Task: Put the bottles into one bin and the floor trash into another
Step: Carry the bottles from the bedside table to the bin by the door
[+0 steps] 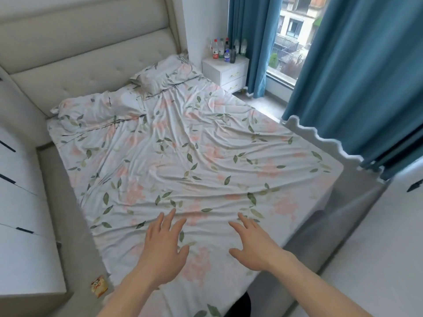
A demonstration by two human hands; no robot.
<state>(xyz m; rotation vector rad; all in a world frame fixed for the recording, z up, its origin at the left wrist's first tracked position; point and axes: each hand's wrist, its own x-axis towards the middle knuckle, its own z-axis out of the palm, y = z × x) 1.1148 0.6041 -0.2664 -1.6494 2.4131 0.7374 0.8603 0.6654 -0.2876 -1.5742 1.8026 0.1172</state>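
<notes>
- Head view: both hands are hovering over the foot of the bed (206,156), the left hand (163,250) and the right hand (254,245) each with fingers spread and relaxed, holding nothing.
- The bottles (223,50) are standing far off, clustered upright on the white nightstand (225,70) in the corner beside the window; a red-labelled one and a dark one are showing among several clear ones.
- One piece of floor trash, a small orange-and-yellow wrapper (99,287), is lying on the floor just beside the bed's near left corner, below the left forearm.
- No bin is showing anywhere in this view.
- By my reading nothing is collected yet, so the sensible play is finding the two bins first, then keeping them strictly separate.
- The wrapper is looking light and crumpled; a simple pinch from the left hand should do it.
- The bottles are packed tight, so lifting outer ones first should be avoiding a topple.
</notes>
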